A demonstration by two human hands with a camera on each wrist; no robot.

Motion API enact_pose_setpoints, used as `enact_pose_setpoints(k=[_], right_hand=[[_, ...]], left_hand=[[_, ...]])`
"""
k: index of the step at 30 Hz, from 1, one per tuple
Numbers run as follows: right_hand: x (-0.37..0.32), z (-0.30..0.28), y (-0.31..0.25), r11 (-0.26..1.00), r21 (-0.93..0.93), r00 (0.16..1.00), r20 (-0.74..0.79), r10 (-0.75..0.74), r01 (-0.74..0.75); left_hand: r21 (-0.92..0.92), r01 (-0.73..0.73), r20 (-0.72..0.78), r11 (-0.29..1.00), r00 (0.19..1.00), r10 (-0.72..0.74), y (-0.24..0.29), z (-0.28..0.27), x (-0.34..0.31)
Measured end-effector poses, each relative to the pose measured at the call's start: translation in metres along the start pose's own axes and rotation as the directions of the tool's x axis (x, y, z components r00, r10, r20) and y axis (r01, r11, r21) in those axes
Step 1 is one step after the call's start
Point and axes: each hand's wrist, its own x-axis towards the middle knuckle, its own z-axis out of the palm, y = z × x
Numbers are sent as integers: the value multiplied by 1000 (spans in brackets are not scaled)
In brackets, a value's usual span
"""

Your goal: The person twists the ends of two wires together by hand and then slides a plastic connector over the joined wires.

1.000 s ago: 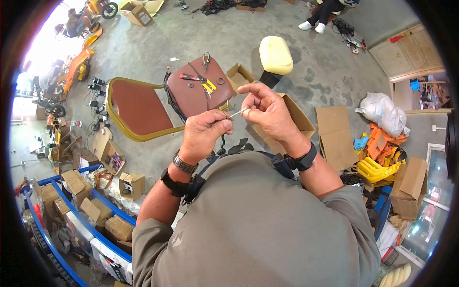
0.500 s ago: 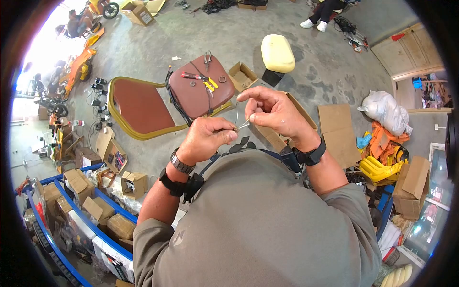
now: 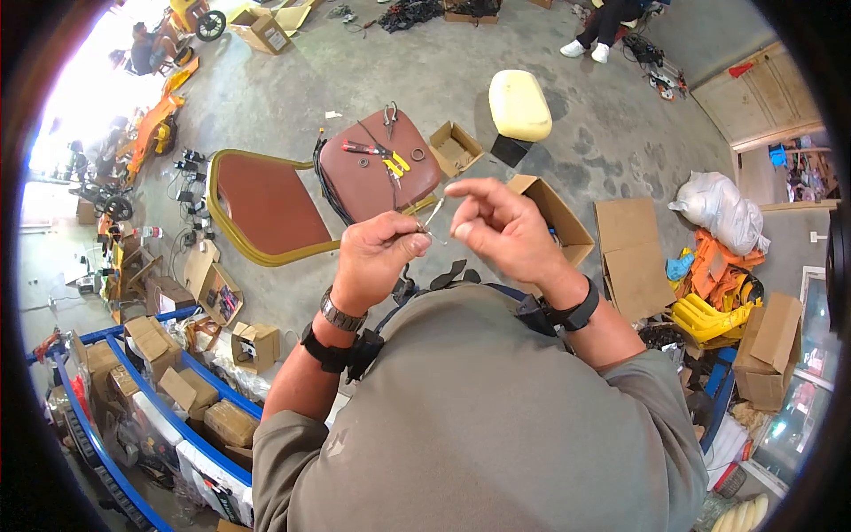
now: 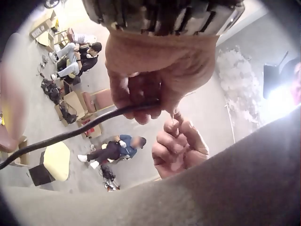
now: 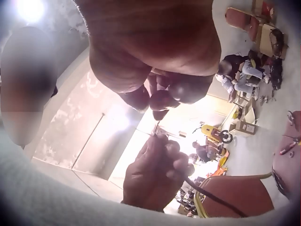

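My left hand (image 3: pixel 377 253) pinches the end of a black cable (image 4: pixel 84 127) between thumb and fingers. Thin bare wires (image 3: pixel 435 213) stick out past its fingertips, spread apart in the head view. My right hand (image 3: pixel 505 230) is just right of the wire ends, its index finger stretched out and the others loosely bent. A gap shows between its thumb and index finger in the head view. Beyond the hands, a brown padded chair seat (image 3: pixel 355 199) bears pliers (image 3: pixel 390 120), a red-handled tool (image 3: pixel 359 147), a yellow-handled cutting tool (image 3: pixel 395 164) and dark rings (image 3: pixel 417 154).
The chair's gold-framed backrest (image 3: pixel 270 202) stands left of the seat, with black cable (image 3: pixel 326 188) along the seat's edge. Open cardboard boxes (image 3: pixel 567 226) lie right of it, near a pale yellow seat (image 3: pixel 520 106). A blue rack (image 3: pixel 191 434) holds cartons. People sit farther off.
My right fingers have come away from the wires they were pinching. The wires now stand apart at the left fingertips, and the left hand keeps its grip.
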Motion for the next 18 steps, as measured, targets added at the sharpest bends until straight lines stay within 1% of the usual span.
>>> enact_pose_setpoints(k=[2,6,8,9,12,18], right_hand=[[2,-6,4,993,117,998,-53,19,-13],[1,-1,-3,989,122,995,-51,87,-80],[3,1,2,988,145,997,-43,60,-53],[3,1,3,987,156,998,-39,47,-41],[5,-2,0,981,182,996,-37,75,-67],[7,-3,-4,978,171,992,-10,125,-122]], left_hand=[[140,-111,48,984,993,106,7,-2,-4],[155,-198,75,968,979,188,9,3,-5],[194,-253,87,948,967,240,11,5,-4],[193,-256,93,947,966,242,12,5,-4],[201,-270,109,942,962,252,13,7,-4],[248,-349,156,904,935,318,14,6,-1]])
